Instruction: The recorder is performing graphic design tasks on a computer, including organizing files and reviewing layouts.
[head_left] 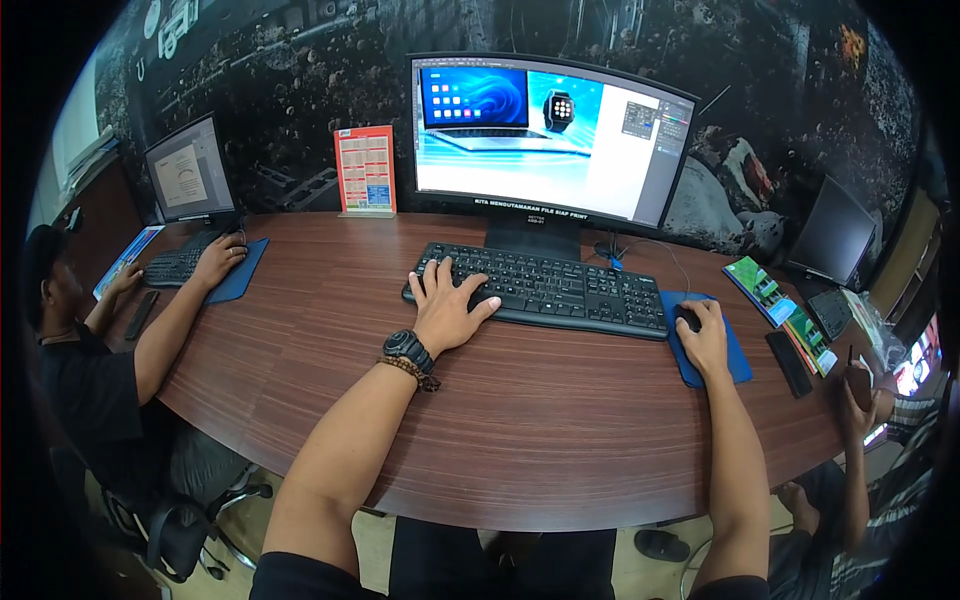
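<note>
My left hand (445, 306) rests on the left end of a black keyboard (560, 290), its fingers spread over the keys. A black watch (407, 348) and a beaded bracelet (412, 373) circle that wrist. At the keyboard's right, my right hand (703, 335) is wrapped over a dark computer mouse (688, 318), most of which the fingers hide. The mouse sits on a blue mouse pad (735, 362). Behind the keyboard stands a wide curved monitor (550, 130), its screen showing a laptop and a smartwatch picture in an editing window.
A red-framed calendar (367, 170) stands left of the monitor. At the far left, a person (90, 390) works at another keyboard (175, 266) and monitor (188, 170). On the right lie green booklets (760, 290), a black oblong object (789, 364) and a dark monitor (832, 232); another person (890, 500) sits there.
</note>
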